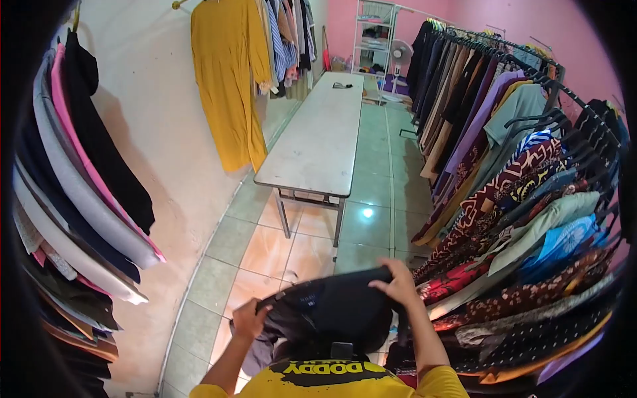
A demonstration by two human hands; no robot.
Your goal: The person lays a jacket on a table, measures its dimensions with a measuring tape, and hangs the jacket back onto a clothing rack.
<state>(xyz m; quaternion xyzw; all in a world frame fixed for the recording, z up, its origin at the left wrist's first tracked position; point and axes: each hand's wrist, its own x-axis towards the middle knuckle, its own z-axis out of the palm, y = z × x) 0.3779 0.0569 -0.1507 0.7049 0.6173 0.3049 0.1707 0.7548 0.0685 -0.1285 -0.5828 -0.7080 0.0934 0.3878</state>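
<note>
A black garment [332,302] is stretched out in front of my body, with its top edge running between my two hands. Inside that edge shows a small label, too small to read. My left hand [249,320] is closed around the garment's left corner. At the upper right corner, my right hand [397,284] grips the same edge between thumb and fingers. The lower part of the cloth hangs in dark folds near my yellow shirt, and its full shape is hidden.
Ahead stands a long white table [308,146] with a small dark object [342,85] at its far end. Racks of hanging clothes [504,192] line the right. More clothes [93,152] and a mustard dress [229,79] hang on the left wall. A fan [399,52] and shelf [373,40] stand behind.
</note>
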